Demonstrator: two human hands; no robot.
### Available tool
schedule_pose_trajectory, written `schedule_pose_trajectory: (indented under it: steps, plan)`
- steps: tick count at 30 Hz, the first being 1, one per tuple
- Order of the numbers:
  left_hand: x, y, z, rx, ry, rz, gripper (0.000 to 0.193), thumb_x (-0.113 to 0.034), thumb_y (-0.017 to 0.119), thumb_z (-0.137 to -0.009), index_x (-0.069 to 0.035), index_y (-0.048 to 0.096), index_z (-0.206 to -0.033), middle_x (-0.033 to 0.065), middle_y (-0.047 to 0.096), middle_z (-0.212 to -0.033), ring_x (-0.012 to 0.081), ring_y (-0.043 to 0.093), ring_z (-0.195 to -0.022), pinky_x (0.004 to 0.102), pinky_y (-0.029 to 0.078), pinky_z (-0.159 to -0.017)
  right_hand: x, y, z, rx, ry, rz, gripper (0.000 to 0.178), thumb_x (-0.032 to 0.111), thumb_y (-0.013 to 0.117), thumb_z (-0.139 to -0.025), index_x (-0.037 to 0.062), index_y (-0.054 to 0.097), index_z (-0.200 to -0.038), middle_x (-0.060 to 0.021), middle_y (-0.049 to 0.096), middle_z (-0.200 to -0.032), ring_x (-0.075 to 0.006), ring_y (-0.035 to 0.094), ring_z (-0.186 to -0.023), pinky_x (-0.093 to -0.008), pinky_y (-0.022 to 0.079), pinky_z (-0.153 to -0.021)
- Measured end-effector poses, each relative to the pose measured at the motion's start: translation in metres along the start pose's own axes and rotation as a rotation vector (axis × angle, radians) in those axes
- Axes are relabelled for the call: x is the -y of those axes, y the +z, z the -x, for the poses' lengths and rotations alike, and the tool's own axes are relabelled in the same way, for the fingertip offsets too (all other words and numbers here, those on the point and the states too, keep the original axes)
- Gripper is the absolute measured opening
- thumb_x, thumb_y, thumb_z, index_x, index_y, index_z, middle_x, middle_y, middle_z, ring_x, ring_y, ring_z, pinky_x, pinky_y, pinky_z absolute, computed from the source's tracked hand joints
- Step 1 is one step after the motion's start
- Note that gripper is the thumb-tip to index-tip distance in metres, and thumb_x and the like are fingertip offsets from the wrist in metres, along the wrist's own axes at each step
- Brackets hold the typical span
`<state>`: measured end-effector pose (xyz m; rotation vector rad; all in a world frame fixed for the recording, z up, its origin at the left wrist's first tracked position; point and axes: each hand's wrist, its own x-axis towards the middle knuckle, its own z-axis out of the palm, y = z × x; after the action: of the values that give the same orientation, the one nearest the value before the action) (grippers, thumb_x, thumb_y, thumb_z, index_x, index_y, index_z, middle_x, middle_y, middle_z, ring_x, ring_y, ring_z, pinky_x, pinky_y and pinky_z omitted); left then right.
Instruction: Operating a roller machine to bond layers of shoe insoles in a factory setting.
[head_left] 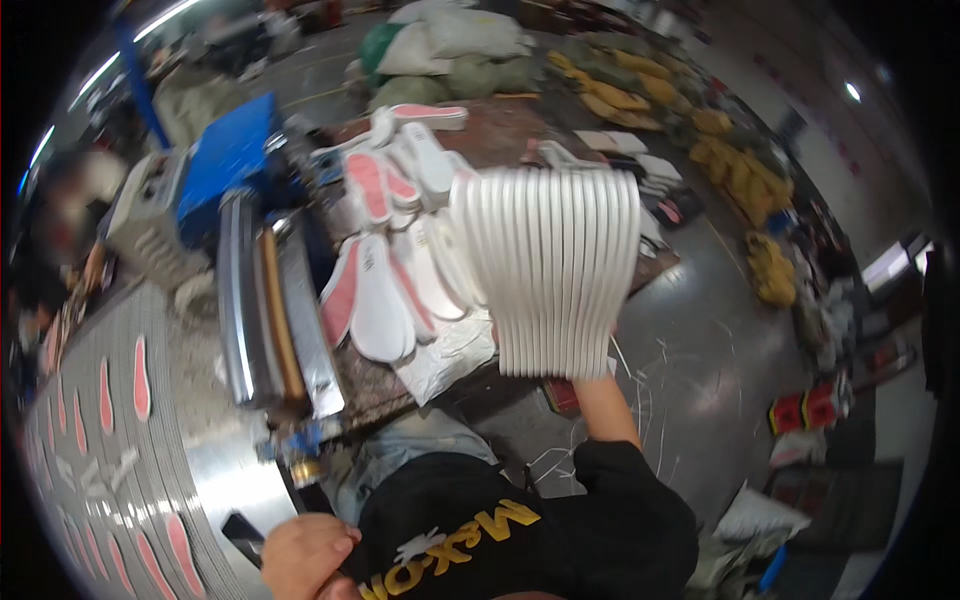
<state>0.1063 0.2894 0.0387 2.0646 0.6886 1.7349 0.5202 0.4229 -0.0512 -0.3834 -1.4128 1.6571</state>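
A thick stack of white insoles [550, 265] stands on edge in front of me, its layers pressed side by side. My right hand [608, 352] grips it from below and behind, and the stack hides most of the fingers. Low on the left, my left hand [305, 555] is closed with its fingers curled. Whatever it may hold is hidden. A dark flat object [243, 535] is close beside that hand. On the worktable [385, 390] lie more white and pink insoles [375, 300] in loose piles, just left of the stack.
A machine with a metal roller [245, 300] and a blue cover [230, 160] stands at the left. Pink insoles lie in rows on a grey conveyor belt [90, 480]. White sacks [455, 40] and yellow bundles [735, 175] are piled at the back. Threads litter the floor [670, 390].
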Motion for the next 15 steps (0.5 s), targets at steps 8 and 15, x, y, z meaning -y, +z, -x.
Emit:
schedule_pose_trajectory:
  steps: [8, 15]
  plan:
    - [0.003, 0.021, -0.017, 0.513, -0.128, -0.069, 0.061, -0.048, 0.062, -0.082, 0.004, 0.056, -0.113, 0.0214, 0.06, -0.11, 0.0378, 0.06, -0.1, 0.043, 0.049, -0.087, -0.05, 0.109, -0.013, 0.816, 0.322, 0.156, 0.124, 0.049, 0.079, -0.056, -0.0103, 0.014, -0.143, -0.0237, 0.018, -0.15, -0.0311, 0.023, -0.138, -0.0361, 0.016, -0.111]
    - [0.01, 0.025, 0.034, 0.481, -0.411, 0.112, 0.063, -0.05, 0.038, -0.093, 0.006, 0.058, -0.111, 0.0235, 0.063, -0.105, 0.0388, 0.062, -0.096, 0.0425, 0.049, -0.087, -0.042, 0.15, 0.004, 0.654, 0.725, -0.068, 0.117, 0.036, 0.078, -0.063, 0.0003, 0.006, -0.148, -0.0201, 0.03, -0.144, -0.0245, 0.035, -0.131, -0.0335, 0.031, -0.105]
